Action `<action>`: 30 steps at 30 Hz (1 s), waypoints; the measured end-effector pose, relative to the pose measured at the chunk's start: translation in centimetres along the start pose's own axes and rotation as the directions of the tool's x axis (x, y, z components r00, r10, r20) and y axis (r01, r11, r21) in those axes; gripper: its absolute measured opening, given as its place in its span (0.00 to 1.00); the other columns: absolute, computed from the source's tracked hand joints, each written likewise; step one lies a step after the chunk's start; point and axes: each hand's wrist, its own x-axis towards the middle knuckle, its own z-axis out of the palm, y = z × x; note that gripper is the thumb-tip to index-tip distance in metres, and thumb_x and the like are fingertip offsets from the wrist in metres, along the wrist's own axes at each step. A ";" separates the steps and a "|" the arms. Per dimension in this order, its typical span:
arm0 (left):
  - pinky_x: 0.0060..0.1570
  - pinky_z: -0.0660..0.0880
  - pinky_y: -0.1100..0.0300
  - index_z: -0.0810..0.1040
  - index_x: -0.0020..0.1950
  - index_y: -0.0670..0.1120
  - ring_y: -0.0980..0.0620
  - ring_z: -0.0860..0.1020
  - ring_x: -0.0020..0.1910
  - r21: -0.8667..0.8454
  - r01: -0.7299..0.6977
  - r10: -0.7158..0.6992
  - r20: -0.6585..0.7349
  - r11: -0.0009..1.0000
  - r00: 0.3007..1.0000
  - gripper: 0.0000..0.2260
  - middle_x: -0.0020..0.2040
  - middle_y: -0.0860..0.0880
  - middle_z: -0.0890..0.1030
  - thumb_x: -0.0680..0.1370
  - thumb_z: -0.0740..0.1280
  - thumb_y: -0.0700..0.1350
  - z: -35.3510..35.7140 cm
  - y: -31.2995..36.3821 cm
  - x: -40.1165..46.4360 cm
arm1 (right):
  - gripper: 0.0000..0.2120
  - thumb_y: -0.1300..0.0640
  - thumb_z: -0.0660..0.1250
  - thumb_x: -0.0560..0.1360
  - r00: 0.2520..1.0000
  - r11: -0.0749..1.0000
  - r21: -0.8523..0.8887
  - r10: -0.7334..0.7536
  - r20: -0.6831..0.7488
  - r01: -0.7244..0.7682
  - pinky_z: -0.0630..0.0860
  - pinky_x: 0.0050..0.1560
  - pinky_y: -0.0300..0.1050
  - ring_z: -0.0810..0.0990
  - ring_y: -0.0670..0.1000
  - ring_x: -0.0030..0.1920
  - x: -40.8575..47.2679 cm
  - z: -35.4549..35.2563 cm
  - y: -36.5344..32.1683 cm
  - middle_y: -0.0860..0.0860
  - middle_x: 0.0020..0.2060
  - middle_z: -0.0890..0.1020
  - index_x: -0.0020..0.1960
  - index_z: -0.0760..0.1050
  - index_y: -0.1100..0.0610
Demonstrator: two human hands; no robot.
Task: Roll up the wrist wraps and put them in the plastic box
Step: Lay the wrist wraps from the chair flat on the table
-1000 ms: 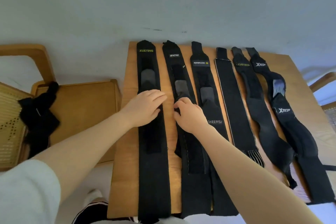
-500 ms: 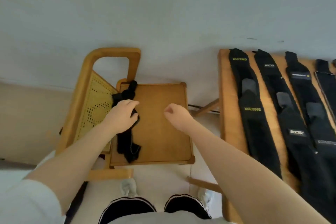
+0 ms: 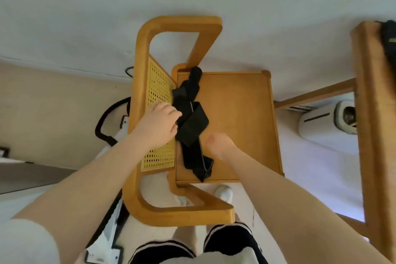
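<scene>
Black wrist wrap (image 3: pixel 189 118) lying on the wooden chair seat (image 3: pixel 233 118).
The left hand (image 3: pixel 158 127) pinches its folded edge beside the cane backrest (image 3: pixel 157 100); the right hand (image 3: pixel 220 143) hovers just beside, fingers curled, gripping nothing.

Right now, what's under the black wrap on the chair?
The wrap lies crumpled on the wooden chair seat, against the cane back. The left hand touches its edge. Anything beneath its folds is hidden.

Black wrist wrap (image 3: pixel 189 122), honey-yellow chair (image 3: pixel 233 118)
</scene>
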 end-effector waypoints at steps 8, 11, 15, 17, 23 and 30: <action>0.70 0.47 0.46 0.80 0.59 0.45 0.44 0.71 0.67 0.185 -0.186 0.212 -0.131 0.965 0.968 0.13 0.58 0.46 0.80 0.74 0.68 0.42 2.1 -6.3 4.6 | 0.23 0.56 0.53 0.83 0.988 0.972 0.234 0.011 -0.153 0.025 0.71 0.64 0.53 0.72 0.58 0.60 11.0 2.0 -1.0 0.58 0.72 0.60 0.76 0.55 0.51; 0.68 0.57 0.46 0.83 0.51 0.46 0.45 0.77 0.60 0.220 -0.275 0.305 -0.115 0.936 0.945 0.10 0.52 0.47 0.83 0.70 0.71 0.44 3.8 -7.1 4.9 | 0.30 0.56 0.56 0.82 0.983 0.941 0.339 0.064 -0.173 -0.002 0.60 0.72 0.56 0.59 0.60 0.73 14.5 2.7 -1.8 0.58 0.76 0.54 0.78 0.44 0.53; 0.59 0.73 0.50 0.81 0.51 0.48 0.49 0.79 0.53 0.135 -0.284 0.298 -0.096 0.949 0.950 0.13 0.50 0.50 0.82 0.75 0.60 0.48 3.9 -7.0 5.4 | 0.42 0.52 0.64 0.78 0.972 0.872 0.473 0.206 -0.116 -0.128 0.59 0.72 0.59 0.58 0.60 0.73 17.9 3.4 -2.1 0.57 0.75 0.58 0.77 0.35 0.54; 0.55 0.75 0.51 0.81 0.53 0.47 0.50 0.79 0.52 0.090 -0.261 0.270 -0.111 0.961 0.956 0.17 0.50 0.50 0.81 0.75 0.54 0.49 3.8 -7.1 5.4 | 0.41 0.50 0.67 0.76 0.971 0.904 0.395 0.219 -0.094 -0.166 0.63 0.70 0.57 0.63 0.60 0.70 18.4 3.8 -1.9 0.58 0.71 0.64 0.77 0.44 0.56; 0.45 0.73 0.58 0.79 0.50 0.47 0.53 0.77 0.43 0.078 -0.226 0.232 -0.088 0.971 0.969 0.16 0.44 0.52 0.78 0.78 0.52 0.49 3.2 -6.4 5.1 | 0.17 0.59 0.66 0.75 0.965 0.668 0.737 0.246 -0.088 -0.103 0.75 0.59 0.52 0.76 0.57 0.57 14.6 3.1 -2.3 0.56 0.55 0.78 0.63 0.73 0.57; 0.61 0.68 0.58 0.76 0.62 0.52 0.56 0.75 0.55 -0.044 -0.111 0.112 0.017 0.993 0.994 0.15 0.58 0.54 0.78 0.81 0.54 0.48 1.6 -5.4 4.4 | 0.08 0.66 0.62 0.73 0.971 0.710 0.691 0.043 -0.235 0.136 0.66 0.40 0.43 0.70 0.50 0.40 2.7 -5.7 -2.8 0.51 0.36 0.73 0.38 0.71 0.56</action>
